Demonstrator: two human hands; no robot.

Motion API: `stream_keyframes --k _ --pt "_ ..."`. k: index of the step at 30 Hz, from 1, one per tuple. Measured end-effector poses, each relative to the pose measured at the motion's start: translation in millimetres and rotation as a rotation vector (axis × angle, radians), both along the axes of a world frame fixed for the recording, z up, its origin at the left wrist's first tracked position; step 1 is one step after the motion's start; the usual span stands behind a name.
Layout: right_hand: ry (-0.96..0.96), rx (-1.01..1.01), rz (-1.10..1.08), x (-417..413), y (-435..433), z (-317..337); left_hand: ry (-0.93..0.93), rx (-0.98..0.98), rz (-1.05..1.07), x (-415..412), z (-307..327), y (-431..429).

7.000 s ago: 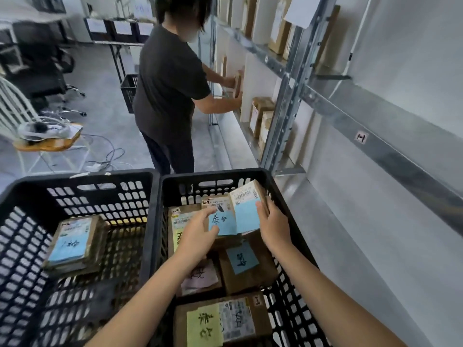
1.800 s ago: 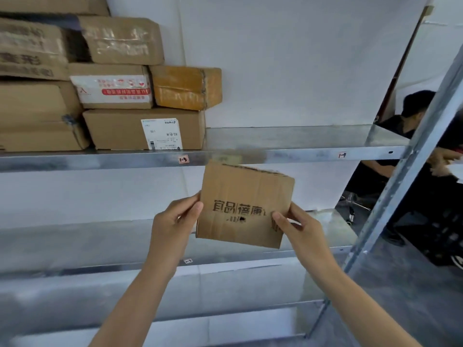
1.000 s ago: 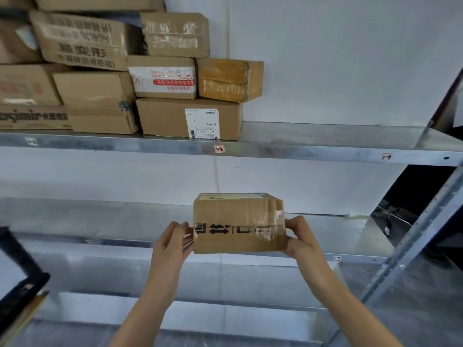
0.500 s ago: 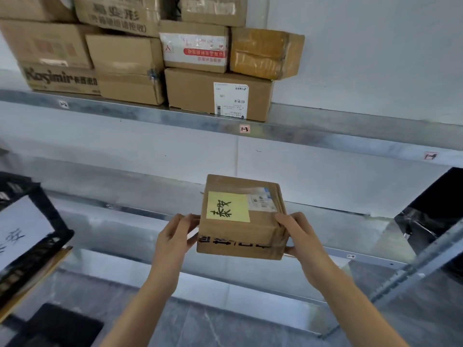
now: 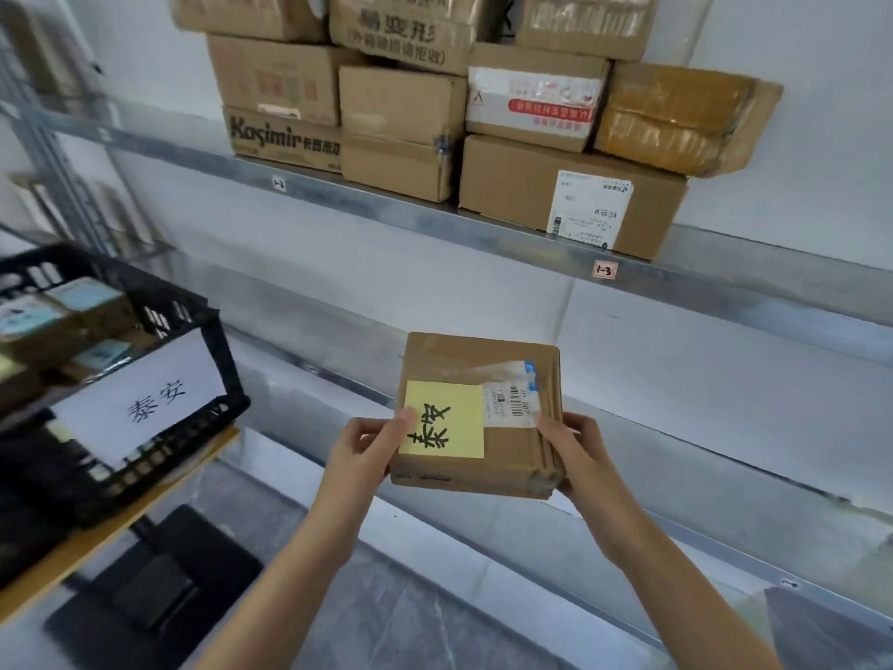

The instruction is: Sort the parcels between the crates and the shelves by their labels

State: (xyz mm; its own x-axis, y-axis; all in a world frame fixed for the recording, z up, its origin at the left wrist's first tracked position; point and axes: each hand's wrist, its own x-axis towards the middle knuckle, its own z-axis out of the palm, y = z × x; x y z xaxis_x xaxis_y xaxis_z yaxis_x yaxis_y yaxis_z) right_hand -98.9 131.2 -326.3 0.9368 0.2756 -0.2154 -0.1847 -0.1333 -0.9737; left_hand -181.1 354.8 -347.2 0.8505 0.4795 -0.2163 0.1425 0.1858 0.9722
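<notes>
Steel shelves [image 5: 700, 282] against white wall [image 5: 821, 65]; left hand [image 5: 362, 456], right hand [image 5: 580, 456] grip cardboard parcel [image 5: 512, 469]; black crate [image 5: 159, 459] at left.

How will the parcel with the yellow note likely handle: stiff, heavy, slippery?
Probably stiff: the parcel shows square edges. Likely light: the left hand and right hand hold it up by its sides with fingers alone. Its taped patches may be slightly slick.

Black crate [image 5: 164, 454] cut by left edge; parcels inside [image 5: 82, 307] blurred. Top cartons [image 5: 401, 36] of shelf stack cropped by upper edge. On held parcel [image 5: 512, 469], shipping label [image 5: 510, 403] print too small to read. Left grip [image 5: 367, 452], right grip [image 5: 577, 452]: fingers partly hidden behind parcel. Left thumb covers yellow note [image 5: 444, 420] corner.
</notes>
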Motion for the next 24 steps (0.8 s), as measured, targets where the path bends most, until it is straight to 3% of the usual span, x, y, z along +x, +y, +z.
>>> stream_keyframes --k 3,11,24 --pt "0.105 0.021 0.112 7.3 36.7 4.0 -0.007 -0.002 0.090 -11.9 0.6 27.9" --pt "0.060 -0.002 0.539 11.1 155.8 23.2 -0.051 -0.004 0.367 -54.4 11.9 120.2" --pt "-0.042 0.054 0.749 -15.8 367.7 43.3 -0.073 0.071 0.539 -126.1 31.4 287.3"
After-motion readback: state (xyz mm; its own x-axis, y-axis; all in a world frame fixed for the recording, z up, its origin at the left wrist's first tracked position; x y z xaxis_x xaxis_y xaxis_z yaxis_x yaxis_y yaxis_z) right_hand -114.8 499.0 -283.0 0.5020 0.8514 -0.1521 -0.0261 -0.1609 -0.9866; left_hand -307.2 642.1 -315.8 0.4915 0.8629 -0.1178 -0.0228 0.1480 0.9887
